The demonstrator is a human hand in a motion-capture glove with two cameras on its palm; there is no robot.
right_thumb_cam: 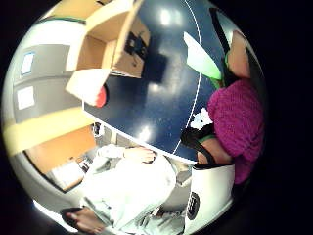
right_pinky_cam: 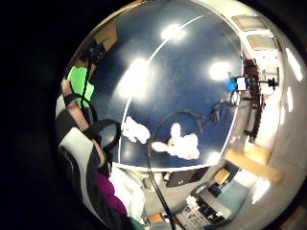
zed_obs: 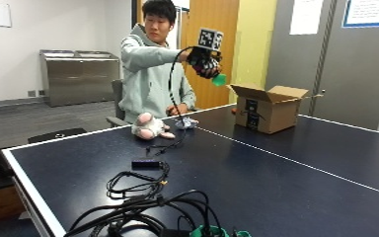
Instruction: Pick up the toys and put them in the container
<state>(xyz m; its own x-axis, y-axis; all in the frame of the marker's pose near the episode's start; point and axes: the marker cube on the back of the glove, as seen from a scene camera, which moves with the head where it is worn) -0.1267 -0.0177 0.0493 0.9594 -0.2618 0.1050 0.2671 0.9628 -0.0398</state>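
One green toy [zed_obs: 219, 79] | clamped in raised right hand's [zed_obs: 204, 63] fingers | above table [zed_obs: 294, 168]

From my remote station: two stuffed toys [zed_obs: 151, 126] lie near the table's [zed_obs: 294, 182] edge in front of the seated person; an open box [zed_obs: 266, 107] stands toward the far edge; tangled cables [zed_obs: 143, 197] sprawl at the near corner.

Blue table [zed_obs: 294, 168] with black cable tangle [zed_obs: 143, 197]
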